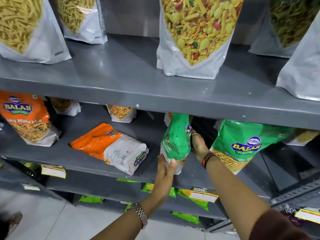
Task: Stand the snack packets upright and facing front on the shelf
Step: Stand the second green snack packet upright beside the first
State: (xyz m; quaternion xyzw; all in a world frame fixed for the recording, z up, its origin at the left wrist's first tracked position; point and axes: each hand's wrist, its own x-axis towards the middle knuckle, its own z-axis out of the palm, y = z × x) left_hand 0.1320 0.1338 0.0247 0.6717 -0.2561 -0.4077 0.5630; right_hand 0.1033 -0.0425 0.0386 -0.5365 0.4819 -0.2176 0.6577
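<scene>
Both my hands hold a green Balaji packet (176, 141) on the middle grey shelf (83, 158). It stands upright but is turned edge-on, its front facing right. My left hand (165, 168) grips its bottom corner, and my right hand (198, 142) presses its right side. An orange packet (110, 146) lies flat on the shelf to the left, back side up with its barcode showing. Another green Balaji packet (242, 144) stands front-facing at the right. An orange Balaji mix packet (26, 118) stands front-facing at the far left.
Large clear-window snack pouches (195, 35) stand on the upper shelf (121, 84). Smaller pouches (121, 113) sit at the back of the middle shelf. Lower shelves hold green packets (188, 196) and yellow price tags (53, 171). A perforated metal upright (297, 193) is at the right.
</scene>
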